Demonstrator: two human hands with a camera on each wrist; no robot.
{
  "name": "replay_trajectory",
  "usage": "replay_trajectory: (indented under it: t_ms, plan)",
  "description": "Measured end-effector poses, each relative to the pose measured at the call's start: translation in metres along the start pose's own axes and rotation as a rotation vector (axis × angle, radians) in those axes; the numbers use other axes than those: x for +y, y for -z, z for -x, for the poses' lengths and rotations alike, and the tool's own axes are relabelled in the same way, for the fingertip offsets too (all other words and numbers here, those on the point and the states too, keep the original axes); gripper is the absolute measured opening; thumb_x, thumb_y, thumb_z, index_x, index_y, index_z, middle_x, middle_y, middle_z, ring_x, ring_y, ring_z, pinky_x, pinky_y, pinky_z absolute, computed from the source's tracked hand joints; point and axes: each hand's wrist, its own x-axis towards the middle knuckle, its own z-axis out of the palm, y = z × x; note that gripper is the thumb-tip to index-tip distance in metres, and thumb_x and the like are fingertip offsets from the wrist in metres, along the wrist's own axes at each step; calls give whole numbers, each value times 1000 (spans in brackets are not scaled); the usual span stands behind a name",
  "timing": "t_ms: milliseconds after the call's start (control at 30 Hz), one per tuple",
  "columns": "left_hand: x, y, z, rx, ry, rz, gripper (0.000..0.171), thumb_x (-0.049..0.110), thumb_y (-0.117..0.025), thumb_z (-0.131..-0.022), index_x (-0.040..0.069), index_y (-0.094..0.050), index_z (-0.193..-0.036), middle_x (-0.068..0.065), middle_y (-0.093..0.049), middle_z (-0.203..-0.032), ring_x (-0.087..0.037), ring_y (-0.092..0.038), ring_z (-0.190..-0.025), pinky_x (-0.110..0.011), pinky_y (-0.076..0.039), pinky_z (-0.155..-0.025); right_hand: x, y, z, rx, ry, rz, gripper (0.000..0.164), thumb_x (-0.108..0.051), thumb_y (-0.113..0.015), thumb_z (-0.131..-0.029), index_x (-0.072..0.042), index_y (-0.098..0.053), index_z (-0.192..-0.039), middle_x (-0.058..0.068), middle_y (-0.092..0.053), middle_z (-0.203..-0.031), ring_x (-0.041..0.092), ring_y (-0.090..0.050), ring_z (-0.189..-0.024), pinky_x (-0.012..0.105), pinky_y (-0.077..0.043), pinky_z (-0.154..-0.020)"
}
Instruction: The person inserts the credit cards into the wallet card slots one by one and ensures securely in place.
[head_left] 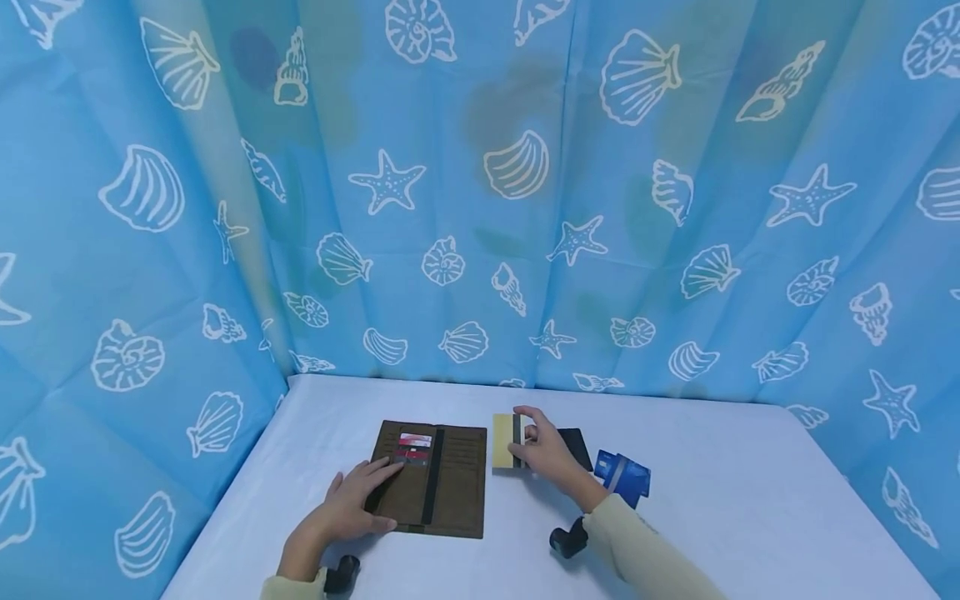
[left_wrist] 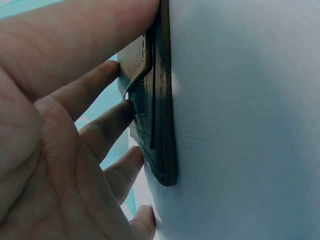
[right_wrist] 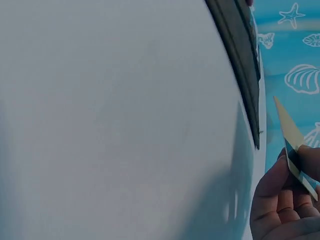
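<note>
An open brown bifold wallet (head_left: 461, 496) lies flat on the white table. Several cards (head_left: 415, 442) show in the slots of its left half, and a dark strap runs down beside the fold. My left hand (head_left: 348, 502) rests on the wallet's left edge, its fingers spread and lightly bent in the left wrist view. To the right of the wallet, my right hand (head_left: 553, 457) pinches a yellow card (head_left: 502, 442) with a dark stripe between thumb and fingers. The right wrist view shows this card (right_wrist: 286, 120) edge-on, held above the table.
Behind my right hand lies a flat black item (head_left: 576, 446), partly hidden. Blue cards (head_left: 633, 478) overlap just right of my right wrist. A blue curtain (head_left: 465, 217) with white shell prints hangs along the table's back and left side.
</note>
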Motion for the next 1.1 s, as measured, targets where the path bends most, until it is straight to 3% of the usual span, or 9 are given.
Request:
replay_trajectory:
  t_ms: [267, 733, 967, 1100]
  plan:
    - [2, -1, -1, -12, 3, -16, 81, 27, -86, -75, 20, -48, -147, -18, -41, -154, -46, -28, -144, -75, -7, -115, -4, -14, -8, -11, -22, -128, 59, -8, -66, -93, -18, -40, -145, 16, -68, -119, 26, -68, -104, 36, -60, -78]
    - [1, 1, 2, 10, 9, -21, 82, 26, -86, -74, 18, -48, -147, -19, -40, -154, -48, -28, -144, -75, -7, -114, -20, -43, -10, -46, 40, -189, 61, -6, -67, -91, -16, -41, -146, 11, -72, -98, 18, -65, -83, 26, -53, -64]
    - [0, -3, 0, -16, 15, -16, 83, 27, -86, -75, 19, -47, -147, -18, -39, -155, -46, -28, -144, -74, -6, -116, -14, -51, -16, -19, 39, -184, 58, -5, -67, -92, -17, -43, -144, 9, -70, -87, 16, -60, -76, 24, -47, -66]
    - [1, -2, -2, -5, 24, -26, 82, 27, -86, -74, 20, -48, -146, -18, -41, -154, -47, -28, -144, -74, -7, -115, -13, -55, -22, -14, 55, -178, 57, -5, -67, -92, -14, -44, -143, 10, -74, -94, 14, -63, -82, 24, -49, -71]
